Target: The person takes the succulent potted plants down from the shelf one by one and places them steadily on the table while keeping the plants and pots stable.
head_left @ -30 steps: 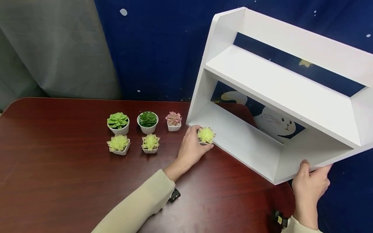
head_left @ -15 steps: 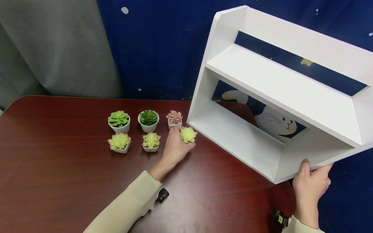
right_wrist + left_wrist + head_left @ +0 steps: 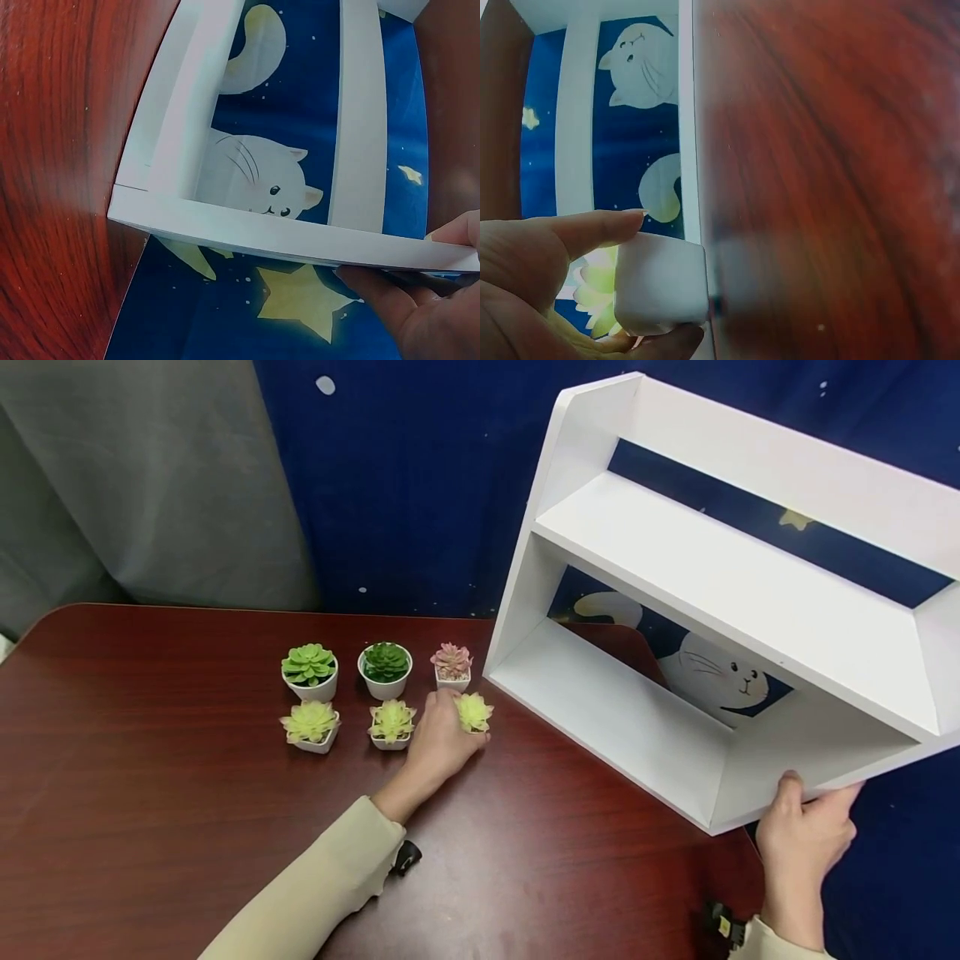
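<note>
In the head view my left hand [image 3: 438, 739] holds a small yellow-green potted succulent [image 3: 474, 713], just in front of a pink succulent [image 3: 452, 662] in a square white pot. The left wrist view shows the white pot [image 3: 662, 285] pinched between thumb and fingers, close over the tabletop. My right hand [image 3: 806, 839] grips the lower right side of a white two-tier shelf [image 3: 622, 727], which is turned at an angle. Seen from the right wrist, thumb and fingers lie on either side of the side panel [image 3: 262, 234].
Left of my left hand stand a light green succulent [image 3: 310, 668], a dark green succulent [image 3: 386, 665] and two yellow-green ones, the outer succulent [image 3: 311, 727] and the inner succulent [image 3: 392, 725]. All are on the dark red table [image 3: 150, 827]. A blue patterned curtain [image 3: 405, 485] hangs behind.
My left hand has moved left with the yellow-green succulent, from the shelf's front left corner to in front of the pink one. My right hand stays on the shelf.
</note>
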`<state>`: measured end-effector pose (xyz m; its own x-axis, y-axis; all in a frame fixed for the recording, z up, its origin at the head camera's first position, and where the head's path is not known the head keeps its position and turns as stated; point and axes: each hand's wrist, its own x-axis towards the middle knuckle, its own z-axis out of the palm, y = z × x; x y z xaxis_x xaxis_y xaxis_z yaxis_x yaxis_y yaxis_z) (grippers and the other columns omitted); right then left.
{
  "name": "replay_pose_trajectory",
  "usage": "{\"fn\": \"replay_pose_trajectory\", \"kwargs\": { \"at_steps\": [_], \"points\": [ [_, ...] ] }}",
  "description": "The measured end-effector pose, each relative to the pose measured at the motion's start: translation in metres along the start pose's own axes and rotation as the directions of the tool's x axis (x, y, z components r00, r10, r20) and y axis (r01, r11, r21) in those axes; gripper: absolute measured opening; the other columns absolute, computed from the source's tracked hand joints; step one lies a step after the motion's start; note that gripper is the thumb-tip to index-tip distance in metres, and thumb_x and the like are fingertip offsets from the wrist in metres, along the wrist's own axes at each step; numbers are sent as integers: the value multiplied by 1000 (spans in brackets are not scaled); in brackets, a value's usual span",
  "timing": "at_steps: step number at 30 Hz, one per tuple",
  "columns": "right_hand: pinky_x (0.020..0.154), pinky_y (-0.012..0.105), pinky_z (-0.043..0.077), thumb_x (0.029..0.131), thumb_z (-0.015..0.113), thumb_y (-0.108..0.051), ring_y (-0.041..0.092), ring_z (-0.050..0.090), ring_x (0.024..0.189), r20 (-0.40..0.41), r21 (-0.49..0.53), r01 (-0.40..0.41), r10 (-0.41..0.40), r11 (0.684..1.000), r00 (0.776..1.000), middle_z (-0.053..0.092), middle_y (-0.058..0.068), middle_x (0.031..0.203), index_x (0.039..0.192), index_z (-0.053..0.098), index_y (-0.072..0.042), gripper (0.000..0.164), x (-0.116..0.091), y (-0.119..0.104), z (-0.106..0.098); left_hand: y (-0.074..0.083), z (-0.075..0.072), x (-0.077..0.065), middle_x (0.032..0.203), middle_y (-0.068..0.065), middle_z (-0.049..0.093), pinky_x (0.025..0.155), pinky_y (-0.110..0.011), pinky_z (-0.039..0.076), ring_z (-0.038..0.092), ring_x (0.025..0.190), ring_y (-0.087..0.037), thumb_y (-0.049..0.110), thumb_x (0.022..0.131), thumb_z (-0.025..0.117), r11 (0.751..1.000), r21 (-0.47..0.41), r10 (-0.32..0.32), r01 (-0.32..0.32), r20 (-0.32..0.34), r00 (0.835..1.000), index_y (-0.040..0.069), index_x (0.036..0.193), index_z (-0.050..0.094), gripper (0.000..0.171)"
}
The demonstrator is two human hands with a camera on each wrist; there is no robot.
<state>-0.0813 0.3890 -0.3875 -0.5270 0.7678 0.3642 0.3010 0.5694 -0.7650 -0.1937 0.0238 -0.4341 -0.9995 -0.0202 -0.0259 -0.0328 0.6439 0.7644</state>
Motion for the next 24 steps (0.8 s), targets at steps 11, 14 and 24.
{"fn": "replay_pose_trajectory", "kwargs": {
  "at_steps": [11,14,24],
  "points": [
    [93,66,29,94,44,-28,64,48,114,3,-1,-12,12,1000,1000,58,42,125,149,40,-15,57,0,0,-1,-4,2,1,123,-20,55,95,-48,53,62,108,-37,19,71,90,999,-28,-23,23,1,1000,-1,126,51,71],
    [93,66,29,94,44,-28,64,48,113,5,-4,-10,10,1000,1000,58,43,124,149,40,-14,57,0,1,-1,-4,3,0,123,-20,54,95,-48,53,62,108,-37,19,71,90,999,-25,-28,28,0,1000,0,127,50,71],
    [94,65,30,94,45,-26,63,49,115,-7,0,-11,11,1000,1000,59,41,126,148,41,-12,56,1,4,-4,0,10,-4,138,-21,51,99,-53,52,59,123,-38,26,76,89,1000,-11,-25,25,26,999,4,149,36,92]
  ]
}}
